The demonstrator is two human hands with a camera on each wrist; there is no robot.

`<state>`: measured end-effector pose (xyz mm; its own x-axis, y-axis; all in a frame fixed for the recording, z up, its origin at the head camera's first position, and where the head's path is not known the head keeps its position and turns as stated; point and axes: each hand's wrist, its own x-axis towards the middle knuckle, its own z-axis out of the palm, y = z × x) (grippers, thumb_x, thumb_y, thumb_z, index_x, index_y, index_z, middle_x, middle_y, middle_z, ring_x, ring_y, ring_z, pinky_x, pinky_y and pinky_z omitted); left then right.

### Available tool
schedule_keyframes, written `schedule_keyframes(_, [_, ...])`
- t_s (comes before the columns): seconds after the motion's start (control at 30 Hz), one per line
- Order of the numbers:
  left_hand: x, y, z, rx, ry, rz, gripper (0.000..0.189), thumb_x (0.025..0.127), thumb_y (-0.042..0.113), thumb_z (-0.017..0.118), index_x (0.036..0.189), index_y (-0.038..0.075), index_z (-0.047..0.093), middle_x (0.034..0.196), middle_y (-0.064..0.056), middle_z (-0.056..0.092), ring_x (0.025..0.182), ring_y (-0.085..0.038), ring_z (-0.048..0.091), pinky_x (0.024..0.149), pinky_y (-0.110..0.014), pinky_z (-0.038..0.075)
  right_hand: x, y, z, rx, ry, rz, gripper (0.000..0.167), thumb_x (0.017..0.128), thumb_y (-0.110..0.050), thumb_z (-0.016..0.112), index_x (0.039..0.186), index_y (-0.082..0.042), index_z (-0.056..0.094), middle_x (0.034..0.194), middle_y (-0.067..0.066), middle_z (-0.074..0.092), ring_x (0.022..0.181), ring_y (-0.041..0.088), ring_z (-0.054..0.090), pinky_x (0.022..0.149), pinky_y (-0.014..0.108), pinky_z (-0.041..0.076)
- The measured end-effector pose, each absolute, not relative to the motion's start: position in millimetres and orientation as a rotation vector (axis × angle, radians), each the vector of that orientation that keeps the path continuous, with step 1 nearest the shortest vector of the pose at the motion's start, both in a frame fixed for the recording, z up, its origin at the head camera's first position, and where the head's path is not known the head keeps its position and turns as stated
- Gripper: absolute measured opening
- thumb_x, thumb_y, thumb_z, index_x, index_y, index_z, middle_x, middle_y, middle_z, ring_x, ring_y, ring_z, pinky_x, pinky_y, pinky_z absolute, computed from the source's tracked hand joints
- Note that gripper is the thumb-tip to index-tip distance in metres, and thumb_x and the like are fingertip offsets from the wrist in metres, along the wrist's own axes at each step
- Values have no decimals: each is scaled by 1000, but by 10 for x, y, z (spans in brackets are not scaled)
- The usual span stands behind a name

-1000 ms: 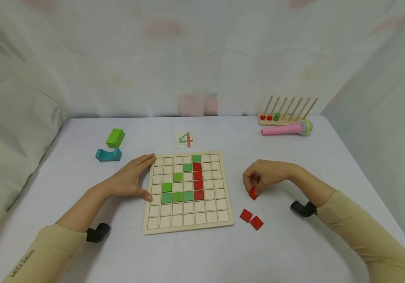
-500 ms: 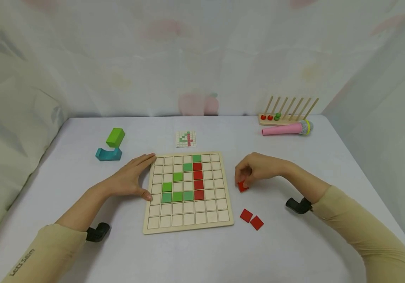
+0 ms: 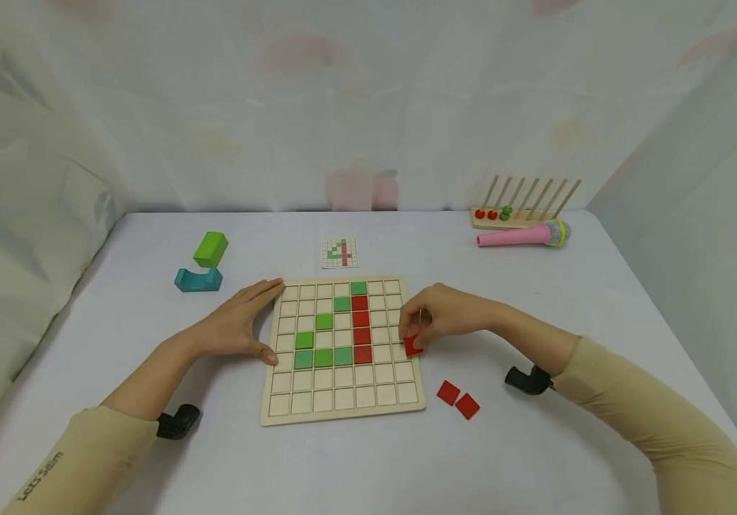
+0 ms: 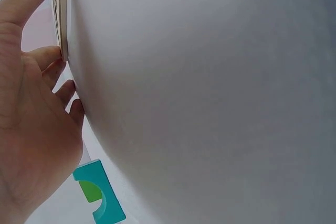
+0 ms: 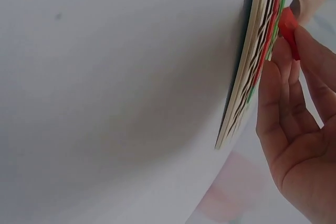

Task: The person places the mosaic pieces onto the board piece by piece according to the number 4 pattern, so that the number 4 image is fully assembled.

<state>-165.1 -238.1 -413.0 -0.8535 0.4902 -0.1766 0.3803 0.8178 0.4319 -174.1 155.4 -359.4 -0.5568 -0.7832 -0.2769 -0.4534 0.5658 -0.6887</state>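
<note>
A wooden grid board [image 3: 343, 415] lies mid-table, with several green tiles and a column of red tiles [image 3: 361, 336] set in its squares. My left hand [image 3: 230, 329] rests at the board's left edge, thumb and fingers spread and touching it. Over the right edge, my right hand [image 3: 448, 315] pinches a red square tile [image 3: 413, 346] between thumb and fingers. The right wrist view shows this red tile [image 5: 289, 30] raised above the board's surface. Two loose red tiles, one [image 3: 448, 393] beside the other [image 3: 468, 406], lie right of the board.
Behind the board lies a small pattern card [image 3: 339, 253]. A green block [image 3: 210, 249] and a teal curved block [image 3: 198, 280] sit at the left. At the back right, a pink toy microphone [image 3: 516, 235] lies before a wooden peg rack [image 3: 504, 222] with beads.
My right hand has carried the red tile leftward from the tablecloth to the board's right edge. My left hand and the two loose tiles have stayed in place.
</note>
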Motion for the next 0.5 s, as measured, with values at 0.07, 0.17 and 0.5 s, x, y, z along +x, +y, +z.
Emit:
schedule_keyframes(0.07, [-1653,-2381,-4132,667,2724,558,135,54,67,85,157,6,22,166,-15,19,152,-45,15,119,-67,21,-1714,1498,-3590,-978,2231,-766,17,82,-9,77,92,-22,73,81,-9,70,74,8,60,67,22,52])
schedule_keyframes(0.17, [-1653,-2382,-4135,665,2725,557,136,54,67,85,157,6,22,166,-15,20,152,-45,15,119,-67,21,-1677,1418,-3595,-964,2238,-786,17,82,-10,76,92,-22,73,81,-9,69,75,8,60,67,21,52])
schedule_keyframes(0.5, [-1650,-2377,-4133,660,2724,554,135,54,68,85,158,7,22,166,-14,19,152,-45,15,118,-68,21,-1584,1210,-3625,-921,2228,-889,15,85,-7,72,98,-14,75,87,-3,70,78,7,60,70,19,53])
